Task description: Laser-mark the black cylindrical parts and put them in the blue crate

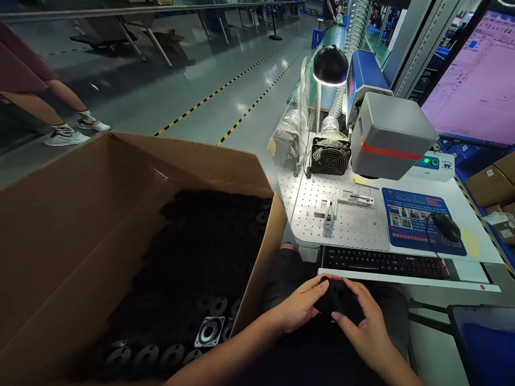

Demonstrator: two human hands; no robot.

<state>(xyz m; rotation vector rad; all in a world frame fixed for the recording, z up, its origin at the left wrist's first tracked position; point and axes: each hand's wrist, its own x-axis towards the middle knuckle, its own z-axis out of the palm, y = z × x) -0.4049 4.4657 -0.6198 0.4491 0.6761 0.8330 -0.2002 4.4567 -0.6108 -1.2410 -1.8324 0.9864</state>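
Note:
My left hand (302, 304) and my right hand (368, 321) grip a small black part (339, 300) between them, above my lap. The left thumb and fingers pinch its left edge. On the other side, my right thumb and fingertips close around the right edge. Its dark surface hides most detail, so I cannot tell its exact kind. To the left, a large open cardboard box (189, 153) holds many dark round parts with ring-shaped backs. Among them, a speaker (209, 332) with a silver square frame lies face up.
A perforated metal plate (362, 230) with small clamps lies under a grey machine head (394, 134). Nearby are a fan (330, 157), lamp (330, 65), keyboard (382, 262), mouse (446, 227) and monitor (475, 80). A person's legs (66, 104) stand beyond the box.

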